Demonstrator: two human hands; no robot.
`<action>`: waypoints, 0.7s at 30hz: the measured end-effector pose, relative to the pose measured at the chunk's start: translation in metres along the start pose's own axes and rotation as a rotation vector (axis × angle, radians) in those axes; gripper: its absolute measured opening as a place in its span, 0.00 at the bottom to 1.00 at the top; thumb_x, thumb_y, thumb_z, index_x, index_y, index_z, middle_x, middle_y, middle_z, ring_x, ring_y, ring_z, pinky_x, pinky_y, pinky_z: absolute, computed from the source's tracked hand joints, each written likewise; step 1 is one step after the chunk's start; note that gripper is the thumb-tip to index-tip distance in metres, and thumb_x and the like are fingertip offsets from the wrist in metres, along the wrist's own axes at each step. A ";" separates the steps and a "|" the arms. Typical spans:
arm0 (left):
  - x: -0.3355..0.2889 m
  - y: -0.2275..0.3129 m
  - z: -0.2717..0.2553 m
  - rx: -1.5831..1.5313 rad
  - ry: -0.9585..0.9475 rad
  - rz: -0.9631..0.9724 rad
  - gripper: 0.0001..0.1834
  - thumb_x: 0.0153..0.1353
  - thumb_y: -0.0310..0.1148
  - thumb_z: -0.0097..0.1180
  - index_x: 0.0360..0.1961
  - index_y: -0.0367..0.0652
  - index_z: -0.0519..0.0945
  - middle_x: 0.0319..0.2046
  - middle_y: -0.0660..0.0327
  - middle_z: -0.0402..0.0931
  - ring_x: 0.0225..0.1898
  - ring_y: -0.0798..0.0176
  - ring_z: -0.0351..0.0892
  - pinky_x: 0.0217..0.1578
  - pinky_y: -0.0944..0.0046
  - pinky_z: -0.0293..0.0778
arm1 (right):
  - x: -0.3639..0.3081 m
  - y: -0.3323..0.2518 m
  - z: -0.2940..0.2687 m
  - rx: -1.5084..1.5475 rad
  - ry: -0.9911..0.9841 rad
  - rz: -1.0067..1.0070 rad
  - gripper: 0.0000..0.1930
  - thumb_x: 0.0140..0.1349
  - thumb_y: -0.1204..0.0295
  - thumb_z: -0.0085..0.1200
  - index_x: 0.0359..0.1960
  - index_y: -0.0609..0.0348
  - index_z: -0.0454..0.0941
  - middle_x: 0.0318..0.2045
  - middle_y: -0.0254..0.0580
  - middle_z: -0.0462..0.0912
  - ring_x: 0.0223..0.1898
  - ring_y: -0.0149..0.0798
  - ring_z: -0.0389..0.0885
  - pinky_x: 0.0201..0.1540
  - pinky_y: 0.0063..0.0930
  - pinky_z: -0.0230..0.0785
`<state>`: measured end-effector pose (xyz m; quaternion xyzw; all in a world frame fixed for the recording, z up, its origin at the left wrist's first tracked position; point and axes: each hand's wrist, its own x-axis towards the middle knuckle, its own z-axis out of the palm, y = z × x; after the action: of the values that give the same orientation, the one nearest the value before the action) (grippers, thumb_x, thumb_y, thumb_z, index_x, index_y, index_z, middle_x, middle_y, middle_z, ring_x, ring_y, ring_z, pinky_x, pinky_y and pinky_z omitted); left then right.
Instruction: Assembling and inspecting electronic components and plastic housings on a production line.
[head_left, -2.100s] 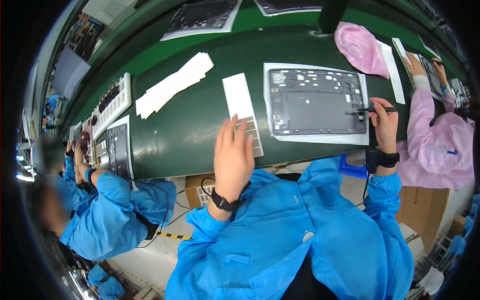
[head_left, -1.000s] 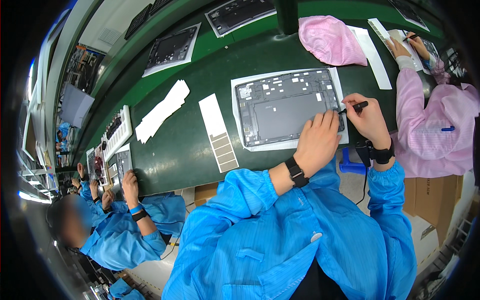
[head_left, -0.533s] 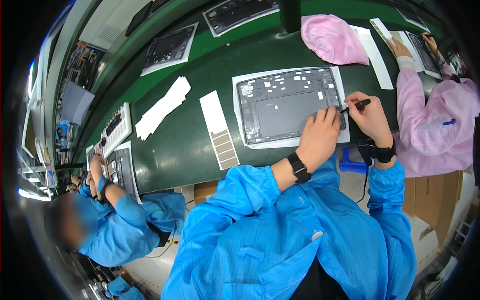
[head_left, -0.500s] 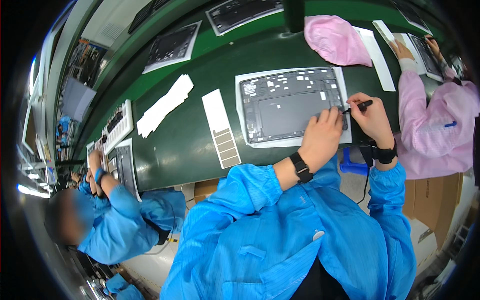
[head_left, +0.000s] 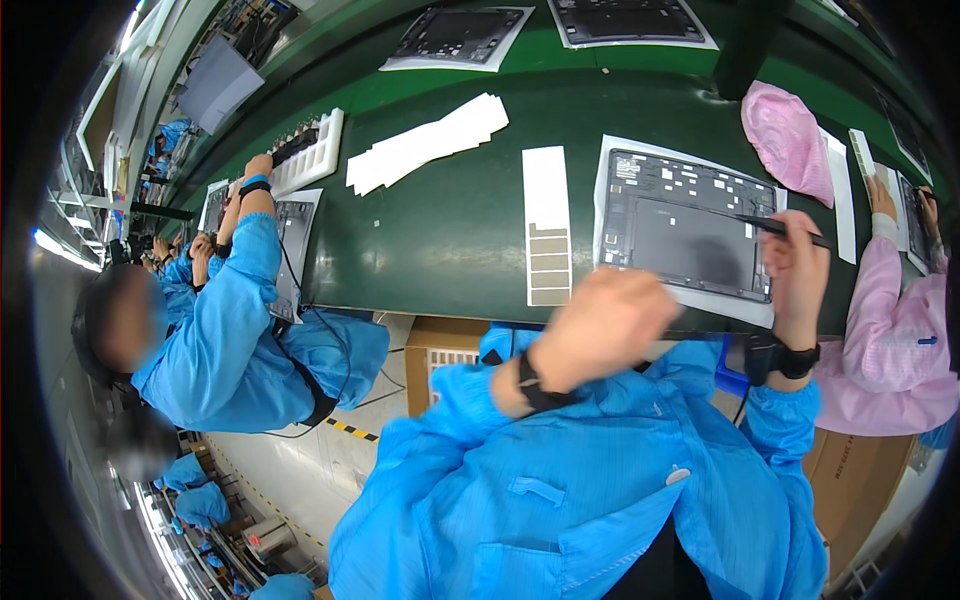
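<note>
One black tool (head_left: pixel 785 231), pen-thin and pointed, sits pinched in my right fingers (head_left: pixel 780 260) as seen from the head camera, its tip aimed left over a dark panel (head_left: pixel 640 237) near the edge of the green worktop (head_left: pixel 430 240). Whether the tip touches the surface I cannot tell. The panel lies flat on a white sheet (head_left: pixel 745 308), dotted with small white pieces (head_left: pixel 673 222). My left fingers (head_left: pixel 645 290), curled and blurred by motion, are off the panel, in front of its lower left corner; whether they hold anything does not show. Just left of the panel lies a white strip (head_left: pixel 546 185), its lower part bearing grey-brown patches (head_left: pixel 549 264).

Good handling here, in my judgement, calls for a light pinch, a tip brought in low and slanted, and left fingers steadying the panel by its rim, clear of the pieces, so that nothing is scratched or nudged.

Print shows on a brown carton (head_left: pixel 840 490) below the worktop to my right; its wording goes unquoted. Any markings on the panel are too small to read, and no brand can be made out on the tool.
</note>
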<state>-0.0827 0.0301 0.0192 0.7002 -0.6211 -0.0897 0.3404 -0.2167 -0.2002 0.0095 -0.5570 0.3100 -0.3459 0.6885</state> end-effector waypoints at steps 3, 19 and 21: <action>-0.033 -0.053 -0.039 0.219 0.188 -0.320 0.08 0.60 0.30 0.57 0.40 0.42 0.81 0.38 0.56 0.80 0.42 0.50 0.79 0.45 0.54 0.71 | -0.016 0.014 0.076 -0.102 -0.307 0.043 0.10 0.69 0.68 0.53 0.38 0.64 0.80 0.25 0.37 0.82 0.21 0.23 0.76 0.22 0.14 0.63; -0.067 -0.121 -0.036 0.201 0.113 -0.456 0.37 0.54 0.44 0.66 0.65 0.46 0.69 0.68 0.58 0.64 0.71 0.54 0.57 0.64 0.50 0.55 | -0.016 0.089 0.190 -0.383 -0.513 0.004 0.10 0.67 0.69 0.53 0.37 0.65 0.81 0.23 0.36 0.81 0.23 0.25 0.77 0.26 0.20 0.67; -0.068 -0.121 -0.035 0.191 0.122 -0.457 0.38 0.54 0.43 0.66 0.65 0.46 0.70 0.68 0.58 0.64 0.71 0.54 0.57 0.64 0.50 0.55 | -0.012 0.091 0.187 -0.294 -0.510 0.053 0.10 0.67 0.69 0.53 0.36 0.65 0.81 0.23 0.35 0.81 0.23 0.25 0.77 0.26 0.19 0.67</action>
<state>0.0206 0.1054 -0.0457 0.8554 -0.4309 -0.0628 0.2804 -0.0595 -0.0742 -0.0445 -0.7114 0.1884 -0.1279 0.6649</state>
